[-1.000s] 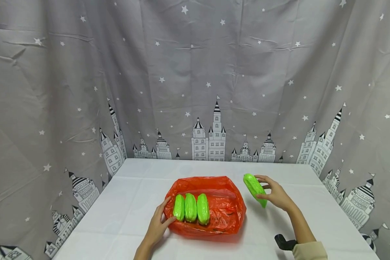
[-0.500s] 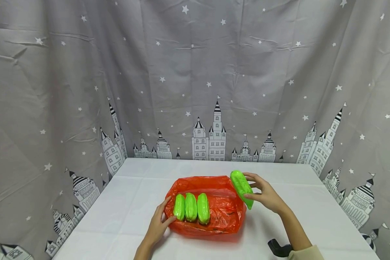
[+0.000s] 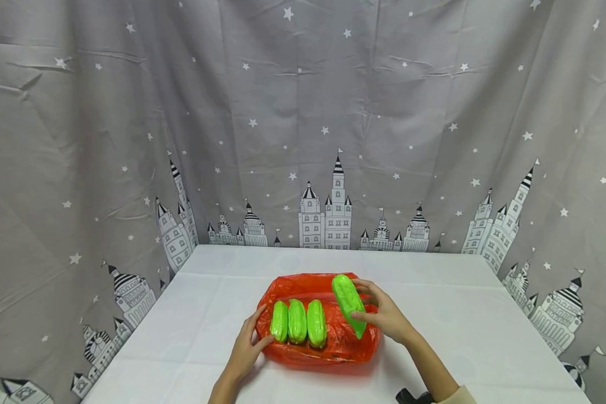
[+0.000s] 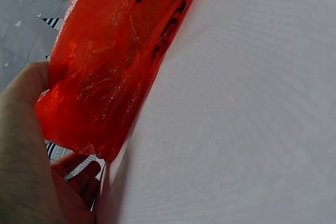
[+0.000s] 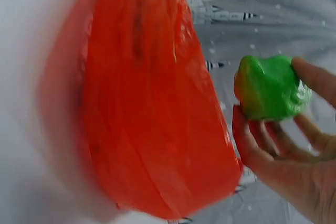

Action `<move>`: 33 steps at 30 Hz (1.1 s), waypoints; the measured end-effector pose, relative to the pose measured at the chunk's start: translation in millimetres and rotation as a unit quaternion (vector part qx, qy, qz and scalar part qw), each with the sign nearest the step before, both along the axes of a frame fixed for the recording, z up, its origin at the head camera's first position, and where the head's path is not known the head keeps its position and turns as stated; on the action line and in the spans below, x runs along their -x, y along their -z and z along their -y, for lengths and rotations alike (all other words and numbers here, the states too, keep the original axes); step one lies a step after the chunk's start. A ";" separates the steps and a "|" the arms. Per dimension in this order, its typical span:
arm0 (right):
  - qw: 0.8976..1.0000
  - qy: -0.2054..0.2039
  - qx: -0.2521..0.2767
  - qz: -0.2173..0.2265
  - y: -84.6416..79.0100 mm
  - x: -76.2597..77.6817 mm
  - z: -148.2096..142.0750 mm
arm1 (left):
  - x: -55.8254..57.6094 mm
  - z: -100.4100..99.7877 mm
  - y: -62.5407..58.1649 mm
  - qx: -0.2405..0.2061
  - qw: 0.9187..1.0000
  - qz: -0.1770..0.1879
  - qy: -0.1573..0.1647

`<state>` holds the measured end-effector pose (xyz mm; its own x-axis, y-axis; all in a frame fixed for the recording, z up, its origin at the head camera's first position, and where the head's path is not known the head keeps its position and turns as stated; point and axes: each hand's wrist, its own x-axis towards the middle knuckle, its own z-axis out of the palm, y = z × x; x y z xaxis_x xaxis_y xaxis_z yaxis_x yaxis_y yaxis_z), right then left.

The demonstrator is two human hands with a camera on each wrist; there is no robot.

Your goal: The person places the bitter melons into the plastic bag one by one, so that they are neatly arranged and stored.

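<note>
My right hand [image 3: 384, 317] holds a bright green, ridged, cucumber-shaped vegetable [image 3: 347, 303] over the right part of an open red plastic bag [image 3: 318, 357]. In the right wrist view, thumb and fingers grip the vegetable [image 5: 270, 87] end-on, above the bag's rim. Three similar green vegetables [image 3: 297, 321] lie side by side in the bag's left half. My left hand [image 3: 244, 343] holds the bag's left edge, and the left wrist view has its thumb at the rim of the red plastic [image 4: 110, 61], fingers lower around the corner.
The bag sits on a white-covered table [image 3: 207, 314]. Behind it hangs a grey curtain [image 3: 262, 112] with stars and castles. A black device [image 3: 411, 397] is worn at the right wrist, near a beige sleeve [image 3: 459, 396].
My right hand has carried the green vegetable leftward, from beside the bag to over its right part. The left hand and the three vegetables in the bag stay where they were.
</note>
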<state>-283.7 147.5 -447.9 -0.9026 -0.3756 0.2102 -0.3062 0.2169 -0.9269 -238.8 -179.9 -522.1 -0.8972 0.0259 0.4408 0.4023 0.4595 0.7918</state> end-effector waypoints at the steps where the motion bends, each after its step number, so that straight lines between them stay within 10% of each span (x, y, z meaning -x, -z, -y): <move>1: 1.000 0.011 0.005 0.005 1.7 -0.4 3.7 | 2.3 0.8 4.0 0.000 1.000 -0.004 -0.001; 9: 0.992 0.128 0.014 0.003 13.4 -5.3 31.1 | 20.6 10.8 34.1 0.007 1.000 -0.003 -0.009; 33: 0.978 0.188 -0.076 -0.052 48.9 2.7 58.6 | 16.2 10.7 31.3 -0.009 1.000 0.009 -0.003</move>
